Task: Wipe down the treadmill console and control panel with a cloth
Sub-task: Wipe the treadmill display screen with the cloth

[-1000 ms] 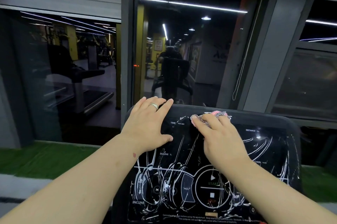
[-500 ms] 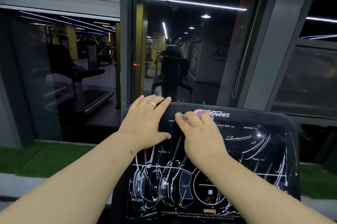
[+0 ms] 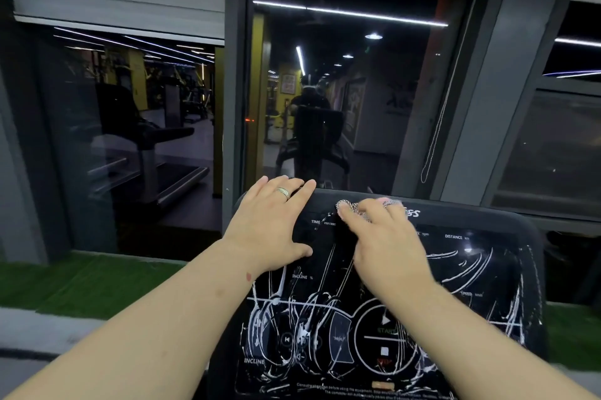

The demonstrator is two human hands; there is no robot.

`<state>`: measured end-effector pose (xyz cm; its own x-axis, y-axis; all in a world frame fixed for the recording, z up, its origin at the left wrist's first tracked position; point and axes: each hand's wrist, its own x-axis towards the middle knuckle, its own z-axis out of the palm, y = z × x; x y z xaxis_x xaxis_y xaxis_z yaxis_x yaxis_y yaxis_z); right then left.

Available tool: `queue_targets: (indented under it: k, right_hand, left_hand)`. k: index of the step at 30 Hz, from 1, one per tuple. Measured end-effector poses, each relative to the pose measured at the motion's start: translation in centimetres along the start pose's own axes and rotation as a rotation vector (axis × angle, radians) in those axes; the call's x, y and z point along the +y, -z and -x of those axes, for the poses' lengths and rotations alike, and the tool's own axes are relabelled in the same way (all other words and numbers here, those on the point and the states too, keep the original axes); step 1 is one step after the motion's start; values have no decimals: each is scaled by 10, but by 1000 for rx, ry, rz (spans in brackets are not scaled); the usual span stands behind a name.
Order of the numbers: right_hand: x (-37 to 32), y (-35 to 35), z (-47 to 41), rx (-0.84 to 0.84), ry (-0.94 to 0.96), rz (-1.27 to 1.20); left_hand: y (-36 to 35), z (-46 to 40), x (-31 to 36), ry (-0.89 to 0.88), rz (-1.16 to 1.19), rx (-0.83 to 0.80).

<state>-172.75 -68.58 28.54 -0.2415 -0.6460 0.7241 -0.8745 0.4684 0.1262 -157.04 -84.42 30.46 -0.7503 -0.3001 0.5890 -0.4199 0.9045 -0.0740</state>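
Hands work the top of a black treadmill console (image 3: 487,269) facing a dark gym window (image 3: 341,90). Flat on the console's upper left corner lies the left hand (image 3: 270,227), fingers straight, a ring (image 3: 283,192) on one. Just beside it, the right hand (image 3: 383,237) presses a patterned cloth (image 3: 349,208) against the panel's upper edge, fingers spread over it. White streaks cross the control panel (image 3: 357,334) below.

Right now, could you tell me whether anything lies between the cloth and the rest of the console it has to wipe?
Yes: the left hand lies flat on the console's upper left corner, beside the cloth under the right hand.
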Motion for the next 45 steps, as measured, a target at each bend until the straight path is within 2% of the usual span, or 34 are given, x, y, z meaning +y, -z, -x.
queue_targets:
  k: [1,4,5,7,9,11,13,15,17,19,23,28,30,34,39,45]
  right_hand:
    - [-10,-3,4,-23,8,11]
    - [-15,-2,4,-29,188,48]
    - [-5,2,-1,0,201,55]
    - [4,7,-6,38,111,41]
    - [-11,2,4,-17,56,70]
    - [-25,-3,17,-92,143,64]
    - [-16,-2,14,-68,215,41]
    - [-9,2,6,-30,160,30]
    - [-18,1,5,-76,105,48]
    - [-24,2,10,-87,118,43]
    - [11,10,13,-19,113,62]
    - [-35,2,6,-198,66,63]
    - [-34,5,0,-180,110,38]
    - [11,14,13,-51,34,45]
    - [-28,5,12,-113,8,42]
    - [-11,11,16,-130,-58,-86]
  left_hand:
    - [0,0,0,-1,1,-1]
    - [-1,1,-1,-7,0,0]
    - [-1,1,0,-4,0,1]
    - [-2,0,0,2,4,1]
    - [-2,0,0,3,12,1]
    - [-2,0,0,-2,10,10]
    - [-2,0,1,-2,8,9]
    - [-3,0,1,4,8,11]
    - [-2,0,0,6,19,9]
    - [-2,1,0,5,28,17]
    - [-3,1,1,14,19,10]
    - [-3,0,2,13,27,19]
    - [-2,0,1,10,20,24]
    - [0,0,4,11,11,15]
    - [0,1,4,15,13,21]
    - [-1,0,4,23,7,22]
